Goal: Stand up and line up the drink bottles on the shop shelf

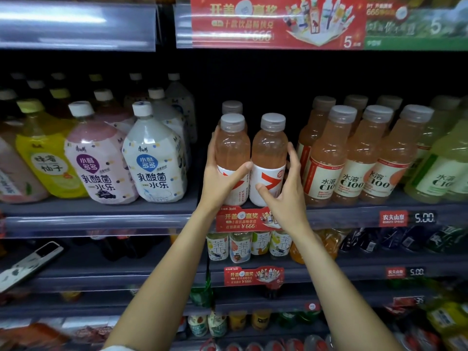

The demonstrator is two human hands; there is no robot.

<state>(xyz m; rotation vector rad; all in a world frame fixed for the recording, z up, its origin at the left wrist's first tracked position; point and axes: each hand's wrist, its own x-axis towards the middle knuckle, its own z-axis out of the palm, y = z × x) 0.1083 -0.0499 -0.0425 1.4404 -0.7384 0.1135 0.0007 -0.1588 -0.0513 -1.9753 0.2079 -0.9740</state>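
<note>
lining-up step under way: left hand (222, 173) gripping the left pink bottle (231, 158), right hand (283, 188) seemingly cupping its upright neighbour (269, 158) at the shelf (101, 211) front; next, squaring labels forward.

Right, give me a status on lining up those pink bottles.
Done: the peach C100 bottles on the right stand upright in rows. In hand: the left hand grips the left pink bottle and the right hand curls round the right pink bottle, both upright at the shelf edge. Left: the purple-label bottle and its neighbours appear to lean.
</note>
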